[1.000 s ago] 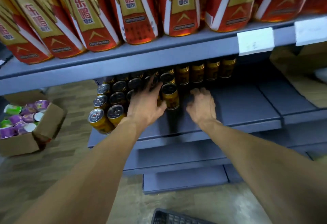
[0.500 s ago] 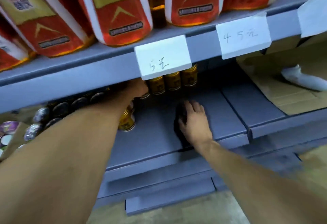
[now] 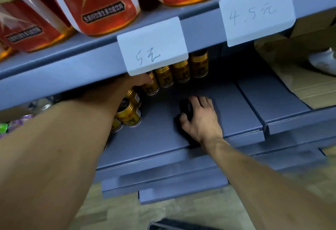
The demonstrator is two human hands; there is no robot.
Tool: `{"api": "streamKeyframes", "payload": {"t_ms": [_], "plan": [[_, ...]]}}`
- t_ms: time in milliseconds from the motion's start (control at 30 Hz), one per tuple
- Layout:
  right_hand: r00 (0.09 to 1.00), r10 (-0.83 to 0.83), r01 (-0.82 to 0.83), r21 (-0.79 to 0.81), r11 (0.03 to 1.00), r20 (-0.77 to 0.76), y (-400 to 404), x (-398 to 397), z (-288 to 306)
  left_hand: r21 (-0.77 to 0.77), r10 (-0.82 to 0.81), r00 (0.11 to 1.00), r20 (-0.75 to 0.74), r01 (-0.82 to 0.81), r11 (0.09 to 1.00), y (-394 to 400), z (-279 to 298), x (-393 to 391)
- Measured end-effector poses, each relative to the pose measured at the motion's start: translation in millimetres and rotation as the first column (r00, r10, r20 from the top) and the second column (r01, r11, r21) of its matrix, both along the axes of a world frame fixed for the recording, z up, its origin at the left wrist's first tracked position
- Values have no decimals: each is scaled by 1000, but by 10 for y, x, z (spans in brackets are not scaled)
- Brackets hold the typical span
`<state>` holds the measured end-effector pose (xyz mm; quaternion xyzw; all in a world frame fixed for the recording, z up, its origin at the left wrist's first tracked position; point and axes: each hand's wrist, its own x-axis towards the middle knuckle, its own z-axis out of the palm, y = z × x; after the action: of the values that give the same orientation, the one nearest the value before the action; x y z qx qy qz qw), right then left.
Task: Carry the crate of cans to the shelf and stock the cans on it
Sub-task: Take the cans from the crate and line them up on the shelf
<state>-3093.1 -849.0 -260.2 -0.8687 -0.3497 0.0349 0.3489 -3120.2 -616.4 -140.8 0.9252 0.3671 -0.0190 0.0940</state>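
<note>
A person stocking gold cans point(image 3: 181, 70) reaches deep under the upper shelf point(image 3: 72, 66), the left hand point(image 3: 140, 80) at about 11 o'clock from the right, its fingers against a can point(image 3: 151, 86) at the end of the back row, apparently nudging it into line; the price tag point(image 3: 152, 46) hides most of the hand, so whether it grips or merely pushes cannot be told. The right hand point(image 3: 200, 119) rests at centre on the bare shelf board point(image 3: 236, 102), fingers loosely spread, thumb beside a dark patch that may be shadow; it holds nothing and looks placed there as a brace for the long reach. More cans point(image 3: 130, 113) stand at 9 o'clock of that hand, packed left to leave the right side free. A dark rim at 6 o'clock may be the crate point(image 3: 172, 225).

Compared with half a second earlier, the view sits closer and the left hand has pushed farther along the back row; the right hand has barely shifted.
</note>
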Motion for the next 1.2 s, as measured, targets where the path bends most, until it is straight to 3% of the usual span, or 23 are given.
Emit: {"api": "streamKeyframes", "payload": {"t_ms": [100, 267, 500, 667, 833, 1200], "plan": [[1000, -7, 7, -1, 1000, -22, -3, 27, -29, -100, 57, 998, 39, -53, 994, -52, -127, -65], [994, -94, 94, -2, 996, -51, 42, 19, 127, -95, -65, 993, 103, 75, 993, -327, 103, -298], [943, 268, -254, 94, 963, -196, 391, -195, 587, -130, -196, 970, 141, 215, 968, -582, 359, -818], [922, 307, -282, 135, 950, -236, 426, -690, 680, -67, -272, 961, 47, 275, 959, -698, 404, -1318], [883, 359, -331, 140, 933, -302, 498, -1210, 653, -77, -219, 975, -36, 216, 973, -663, 462, -1866], [908, 263, -244, 98, 965, -326, 812, -1797, 417, 145, -174, 976, -128, 193, 970, -332, 325, -2576]]}}
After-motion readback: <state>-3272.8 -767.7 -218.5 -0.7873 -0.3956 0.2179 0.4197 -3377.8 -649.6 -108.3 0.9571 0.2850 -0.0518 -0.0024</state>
